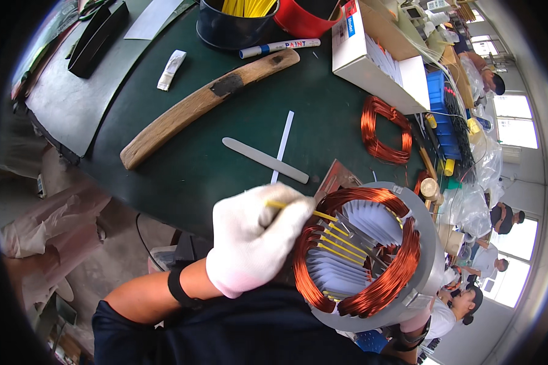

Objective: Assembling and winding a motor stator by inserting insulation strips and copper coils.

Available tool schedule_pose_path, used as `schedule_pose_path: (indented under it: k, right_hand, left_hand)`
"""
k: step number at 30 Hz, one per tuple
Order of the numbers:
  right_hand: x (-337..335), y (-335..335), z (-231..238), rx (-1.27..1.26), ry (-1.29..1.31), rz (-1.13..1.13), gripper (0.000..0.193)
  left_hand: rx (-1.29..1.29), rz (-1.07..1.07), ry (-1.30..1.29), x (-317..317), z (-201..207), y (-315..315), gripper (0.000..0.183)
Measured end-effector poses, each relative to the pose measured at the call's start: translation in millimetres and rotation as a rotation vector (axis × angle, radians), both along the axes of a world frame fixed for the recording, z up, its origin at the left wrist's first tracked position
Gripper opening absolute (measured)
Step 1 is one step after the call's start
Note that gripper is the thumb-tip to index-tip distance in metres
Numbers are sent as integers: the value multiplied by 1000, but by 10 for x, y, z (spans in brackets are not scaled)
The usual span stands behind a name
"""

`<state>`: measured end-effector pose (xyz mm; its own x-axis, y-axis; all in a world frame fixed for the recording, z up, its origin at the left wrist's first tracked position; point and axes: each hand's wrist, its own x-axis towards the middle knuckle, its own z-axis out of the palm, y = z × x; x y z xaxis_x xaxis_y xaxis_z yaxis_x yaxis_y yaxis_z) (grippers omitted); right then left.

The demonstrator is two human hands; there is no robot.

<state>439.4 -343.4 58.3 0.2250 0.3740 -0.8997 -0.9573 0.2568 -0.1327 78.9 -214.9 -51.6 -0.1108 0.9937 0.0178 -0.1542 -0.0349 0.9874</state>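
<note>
A motor stator (429, 234) with a grey ring stands tilted at the lower right, in front of me. Copper windings (383, 291) loop around its opening. White insulation sheets (332, 277) fan out inside, and several thin yellow strips (342, 248) lie among them at the left side. My left hand (249, 237), in a white glove, pinches one yellow slot strip (326, 216) whose far end reaches the upper left of the windings. Against the stator's lower right outer side is my right hand (415, 321), its fingers hidden behind the ring.
A curved wooden bar (182, 115), a grey flat blade (265, 159) and a white strip (284, 143) lie on the green table. Beyond are a marker (280, 48), dark bucket (231, 27), red bucket (307, 21), white box (380, 79) and copper wire coil (366, 131). People are at right.
</note>
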Motion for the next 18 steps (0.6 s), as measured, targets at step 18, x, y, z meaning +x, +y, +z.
schedule_pose_path:
  k: [18]
  right_hand:
    - [-261, 250, 90, -167, -2263, 2028, 47]
  left_hand:
    - [-16, -73, 32, -30, 24, -19, 14]
